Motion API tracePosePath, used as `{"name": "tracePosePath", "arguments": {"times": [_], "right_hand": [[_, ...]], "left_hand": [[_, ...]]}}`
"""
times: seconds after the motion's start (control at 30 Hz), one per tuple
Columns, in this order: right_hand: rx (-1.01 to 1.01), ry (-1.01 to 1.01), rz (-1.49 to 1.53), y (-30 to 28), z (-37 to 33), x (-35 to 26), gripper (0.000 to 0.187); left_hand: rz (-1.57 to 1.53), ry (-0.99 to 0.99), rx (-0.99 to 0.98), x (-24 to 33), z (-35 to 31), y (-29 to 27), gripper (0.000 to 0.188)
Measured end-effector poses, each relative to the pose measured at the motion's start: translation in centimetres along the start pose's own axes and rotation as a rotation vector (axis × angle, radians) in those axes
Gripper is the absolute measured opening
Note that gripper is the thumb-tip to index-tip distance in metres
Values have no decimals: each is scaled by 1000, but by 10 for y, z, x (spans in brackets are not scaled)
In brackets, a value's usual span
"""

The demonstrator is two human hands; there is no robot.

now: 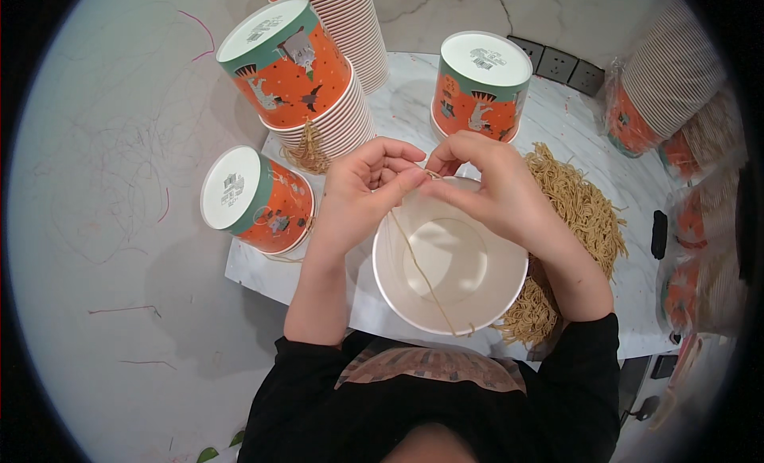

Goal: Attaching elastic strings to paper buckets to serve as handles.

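The white marbled worktop (573, 136) fills the middle of the frame, running from the centre up to the right. Around its edges sit my stacks of orange printed paper tubs: one tall leaning stack at upper centre-left (298, 69), a shorter one on its side at left (255, 199), one standing upside down at upper centre (481, 85), and bagged sleeves of them down the right edge (676, 73). Right of centre lies the heap of tan straw-like cords (585, 216), partly under my right forearm.

Dead centre is the open tub (450, 272), mouth up, white inside, resting at the near edge of the worktop against me. One thin cord (418, 264) runs from its far rim, down across the inside, to the near rim.

My left hand (362, 196) and right hand (497, 188) meet just above the far rim. Both sets of fingers are pinched shut on the cord's upper end, tips nearly touching; I can't make out whether there's a hole or a knot under them.

To do this well, I reckon I should keep the pinch close to the rim, hold the cord taut so it doesn't slip back into the tub, and work with small fingertip moves so the thin paper wall doesn't buckle.
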State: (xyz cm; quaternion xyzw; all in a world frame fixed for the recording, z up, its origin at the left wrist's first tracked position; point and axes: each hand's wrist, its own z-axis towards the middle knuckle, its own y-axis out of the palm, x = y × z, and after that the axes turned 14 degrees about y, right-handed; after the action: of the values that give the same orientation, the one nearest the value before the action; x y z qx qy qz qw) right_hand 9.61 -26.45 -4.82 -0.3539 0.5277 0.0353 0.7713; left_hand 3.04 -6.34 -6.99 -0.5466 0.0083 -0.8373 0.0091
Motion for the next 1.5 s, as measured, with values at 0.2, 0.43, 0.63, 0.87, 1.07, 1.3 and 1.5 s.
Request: {"name": "tracePosePath", "arguments": {"times": [0.2,0.43,0.63,0.87,1.07,1.3,1.5], "right_hand": [[13,6,37,-2,2,-2,13],[42,14,39,0,3,0,12],[59,-38,14,3,1,-2,12],[77,-63,-20,5,1,-2,11],[93,-119,-44,6,1,-1,11],[101,-163,-106,7,1,-2,9],[72,-155,-125,8,-1,-1,6]], "left_hand": [[25,-24,-6,2,-1,-4,19],[-91,-132,-42,2,4,-14,20],[-155,-231,-81,3,3,-14,17],[-154,-225,-54,5,4,-11,13],[-128,-185,-17,4,4,-7,10],[-127,-156,7,0,2,-9,9],[13,12,73,-10,-2,-4,11]]}}
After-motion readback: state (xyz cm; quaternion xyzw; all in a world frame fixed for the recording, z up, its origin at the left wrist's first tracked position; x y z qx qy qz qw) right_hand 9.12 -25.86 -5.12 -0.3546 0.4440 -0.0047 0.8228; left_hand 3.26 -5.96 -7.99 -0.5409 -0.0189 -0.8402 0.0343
